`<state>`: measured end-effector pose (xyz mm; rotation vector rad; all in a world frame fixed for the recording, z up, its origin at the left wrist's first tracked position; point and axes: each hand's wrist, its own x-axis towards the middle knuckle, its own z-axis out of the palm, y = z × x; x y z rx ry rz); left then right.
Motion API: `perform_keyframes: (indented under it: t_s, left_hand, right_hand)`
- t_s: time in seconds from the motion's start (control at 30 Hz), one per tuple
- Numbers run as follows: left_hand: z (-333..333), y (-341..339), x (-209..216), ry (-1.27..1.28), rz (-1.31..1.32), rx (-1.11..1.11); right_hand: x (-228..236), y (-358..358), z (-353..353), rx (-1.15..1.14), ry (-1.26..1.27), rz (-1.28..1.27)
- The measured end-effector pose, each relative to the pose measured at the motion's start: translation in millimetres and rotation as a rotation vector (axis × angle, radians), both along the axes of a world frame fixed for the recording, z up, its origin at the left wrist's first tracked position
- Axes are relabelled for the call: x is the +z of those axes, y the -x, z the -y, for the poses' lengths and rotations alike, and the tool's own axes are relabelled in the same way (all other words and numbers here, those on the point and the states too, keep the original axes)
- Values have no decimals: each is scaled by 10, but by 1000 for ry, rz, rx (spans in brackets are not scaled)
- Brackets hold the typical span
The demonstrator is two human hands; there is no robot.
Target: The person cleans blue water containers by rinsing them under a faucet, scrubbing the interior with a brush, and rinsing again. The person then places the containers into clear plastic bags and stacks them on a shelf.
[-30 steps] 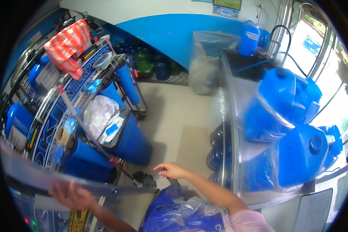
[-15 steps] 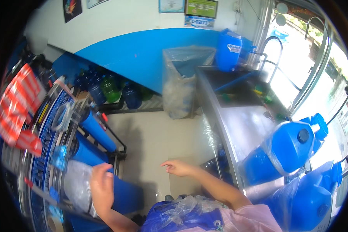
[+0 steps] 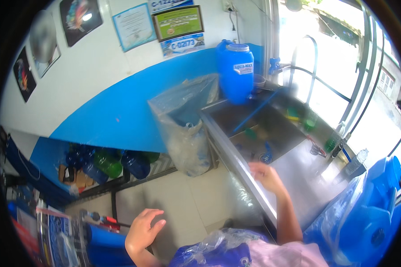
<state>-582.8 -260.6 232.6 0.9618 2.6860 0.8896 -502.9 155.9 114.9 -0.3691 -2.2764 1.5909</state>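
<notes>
My left hand (image 3: pixel 145 229) hangs over the floor at lower middle, empty, its thumb apart from the loosely bent fingers. Above the front rim of the steel sink counter (image 3: pixel 298 171) is my right hand (image 3: pixel 266 178), its fingers stretched toward the left with nothing seen in them. The sink basin (image 3: pixel 236 116) lies just beyond it, holding a long blue stick (image 3: pixel 257 111), a blue coiled item (image 3: pixel 266 152) and some small green pieces. Red-handled scissors (image 3: pixel 315 149) rest on the counter. Clear plastic (image 3: pixel 218 244) lies against my body.
At the right stand blue water containers (image 3: pixel 365 213), partly wrapped in plastic. Another blue container (image 3: pixel 236 73) is behind the sink. A bag-lined bin (image 3: pixel 187 151) stands left of it. Large green and blue bottles (image 3: pixel 107 162) fill the low nook. Equipment with blue cylinders (image 3: pixel 104 244) is lower left.
The view has swung right and nearer the sink. My right hand has gone from over the floor to the counter's rim. My left hand has come away from the wrapped blue cylinder.
</notes>
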Motion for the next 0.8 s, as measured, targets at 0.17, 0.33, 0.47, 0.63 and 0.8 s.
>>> perform_keyframes:
  t_s: [0.17, 0.33, 0.47, 0.63, 0.8]
  left_hand:
    - [-882, 1018, 247, -103, -135, -268]
    - [-1823, 1881, 205, -107, -13, -528]
    - [-2634, 2572, 148, -140, -9, -742]
    - [-3800, 3602, 291, -410, -174, -896]
    - [-5155, 4805, 591, -673, -312, -754]
  right_hand:
    - [593, 715, -509, -74, -70, -101]
    - [787, 1066, -780, -17, -275, 31]
    - [851, 1212, -1013, -193, -185, 114]
    - [1329, 1481, -1426, -573, -238, -203]
    - [1803, 2136, -2105, -993, -563, -307]
